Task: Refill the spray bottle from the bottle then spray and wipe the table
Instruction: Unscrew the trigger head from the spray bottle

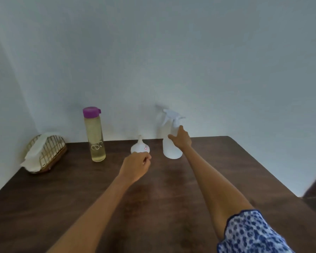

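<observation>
So here's the setup: a dark wood table (pixel 80 198) pushed against a pale wall (pixel 171 52), with everything lined up along the far edge. On the right is the white spray bottle (pixel 171 148), standing upright with its trigger head on, nozzle pointing right. The right hand (pixel 181 137) is reached out to it, thumb and fingers spread around the upper body just under the neck; it looks like it's touching, but I honestly can't tell if it's a firm grip or just making contact. Just left of that bottle sits a small white funnel (pixel 140 147), wide end down and spout up, with a little red-marked sticker on its side. The left hand (pixel 136 166) is right in front of the funnel, fingers curled in loosely, fingertips at the funnel's lower rim; whether it's pinching the rim or only brushing it is hard to say from this angle. Further left, well apart from the funnel, is the tall clear bottle (pixel 95 136) with a purple cap still on, filled most of the way with pale yellowish liquid. In the far left corner there's a gold wire holder (pixel 49 152) stuffed with white paper napkins (pixel 36 152). A blue and white patterned sleeve (pixel 250 232) shows on the right arm.
</observation>
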